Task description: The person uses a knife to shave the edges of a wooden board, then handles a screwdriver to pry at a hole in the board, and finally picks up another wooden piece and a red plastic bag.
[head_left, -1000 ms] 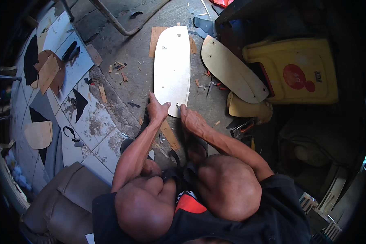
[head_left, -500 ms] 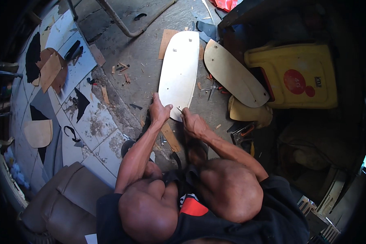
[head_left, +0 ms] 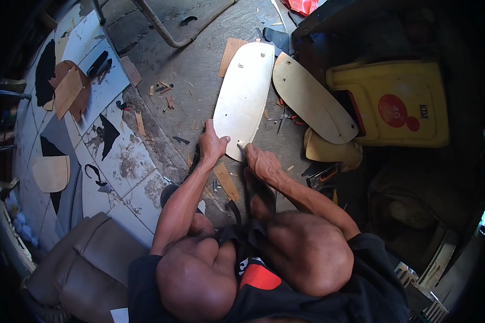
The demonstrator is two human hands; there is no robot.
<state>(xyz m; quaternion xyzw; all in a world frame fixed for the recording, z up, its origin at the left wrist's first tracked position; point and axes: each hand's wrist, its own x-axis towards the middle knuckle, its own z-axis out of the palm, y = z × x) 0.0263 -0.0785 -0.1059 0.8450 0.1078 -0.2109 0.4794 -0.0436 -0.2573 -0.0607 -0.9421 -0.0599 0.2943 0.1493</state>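
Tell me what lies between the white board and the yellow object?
In the head view, a tan board and a metal tool lie between the white board and yellow object.

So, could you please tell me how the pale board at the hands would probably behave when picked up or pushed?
The pale board is probably stiff, since its face looks flat, with no sag or crease. Its thin edge suggests it is fairly light for its size. Being broad and flat, it would likely slide rather than roll.
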